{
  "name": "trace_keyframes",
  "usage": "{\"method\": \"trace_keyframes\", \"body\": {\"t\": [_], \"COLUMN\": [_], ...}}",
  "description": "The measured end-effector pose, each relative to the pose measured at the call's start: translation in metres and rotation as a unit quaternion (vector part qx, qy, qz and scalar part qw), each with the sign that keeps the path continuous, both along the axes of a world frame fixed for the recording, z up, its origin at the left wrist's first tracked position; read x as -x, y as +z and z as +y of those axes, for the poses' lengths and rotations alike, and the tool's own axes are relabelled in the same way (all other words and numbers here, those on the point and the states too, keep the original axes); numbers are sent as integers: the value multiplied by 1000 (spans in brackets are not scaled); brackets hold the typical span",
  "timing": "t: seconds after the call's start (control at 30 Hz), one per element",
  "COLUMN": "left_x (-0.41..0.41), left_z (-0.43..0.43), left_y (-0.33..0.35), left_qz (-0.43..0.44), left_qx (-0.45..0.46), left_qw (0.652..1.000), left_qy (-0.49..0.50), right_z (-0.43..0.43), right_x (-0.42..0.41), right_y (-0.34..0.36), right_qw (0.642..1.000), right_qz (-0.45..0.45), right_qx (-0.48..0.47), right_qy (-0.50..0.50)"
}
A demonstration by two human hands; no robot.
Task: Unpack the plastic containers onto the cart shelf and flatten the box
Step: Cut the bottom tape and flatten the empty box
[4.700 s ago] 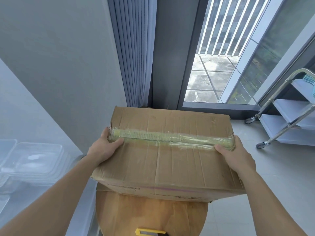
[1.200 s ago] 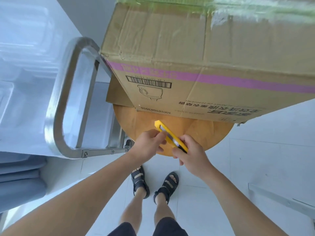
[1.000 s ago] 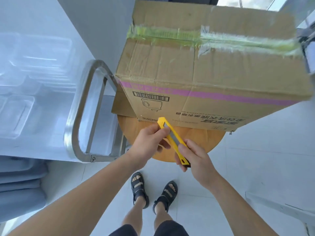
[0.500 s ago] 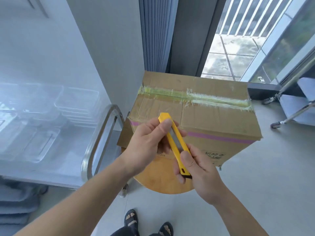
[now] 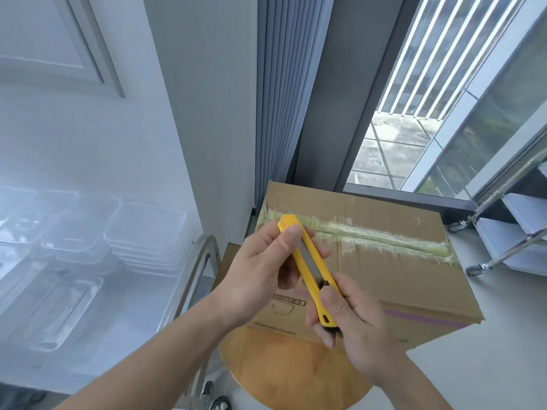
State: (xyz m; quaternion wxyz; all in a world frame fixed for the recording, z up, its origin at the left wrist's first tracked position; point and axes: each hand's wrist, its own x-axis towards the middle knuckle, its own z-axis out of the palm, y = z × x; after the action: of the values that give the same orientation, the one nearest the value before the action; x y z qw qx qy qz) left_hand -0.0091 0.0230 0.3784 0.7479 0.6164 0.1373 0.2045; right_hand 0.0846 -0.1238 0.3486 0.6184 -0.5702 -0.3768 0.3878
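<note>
Holding yellow cutter (image 5: 310, 270) w/ both hands, above near-L corner of cardboard box (image 5: 399, 273). Pinching cutter's tip end w/ L hand (image 5: 257, 273), thumb on top, other fingers curled under. Gripping tail end w/ R hand (image 5: 355, 327), thumb pressing on body nr the slider. Angling cutter diagonally, tip away & left, over L end of greenish tape seam (image 5: 384, 236); touching tape or not, can't tell. Standing at round wooden stool (image 5: 275, 371) w/ box shut on it, covering stool's far part & overhanging its R edge, barcode side facing near. Flanking on L: cart shelf (image 5: 118, 335) w/ clear plastic containers (image 5: 145, 232) in stacks, nearest stack by shelf's R edge, just beside steel handle (image 5: 204, 255). Flanking on R, well apart from box: 2nd cart (image 5: 500, 242) on floor.
</note>
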Motion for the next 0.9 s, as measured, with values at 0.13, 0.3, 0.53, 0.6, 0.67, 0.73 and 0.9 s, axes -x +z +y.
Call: {"method": "trace_keyframes", "body": {"t": [0.13,0.3,0.53,0.6,0.67,0.73,0.9], "left_x": [-5,-12,-26,-31,-36,-41,-53], "left_z": [35,69,101,103,103,102,99], "left_y": [0,-2,-10,-14,-17,-19,-21], "left_qz": [-11,-9,-15,-14,-13,-10,7], "left_qx": [6,2,19,31,33,30,22], "left_qw": [1000,998,995,994,995,996,998], "left_qy": [-20,-55,-97,-100,-95,-86,-58], "right_z": [34,64,78,82,85,88,91], "right_x": [0,0,-4,-6,-9,-13,-30], "right_y": [6,8,8,5,-1,-5,-8], "right_qw": [999,994,999,998,997,996,996], "right_qz": [4,-6,34,20,13,15,23], "right_qx": [9,38,22,30,40,43,45], "right_qy": [-38,-99,-24,-42,-65,-82,-68]}}
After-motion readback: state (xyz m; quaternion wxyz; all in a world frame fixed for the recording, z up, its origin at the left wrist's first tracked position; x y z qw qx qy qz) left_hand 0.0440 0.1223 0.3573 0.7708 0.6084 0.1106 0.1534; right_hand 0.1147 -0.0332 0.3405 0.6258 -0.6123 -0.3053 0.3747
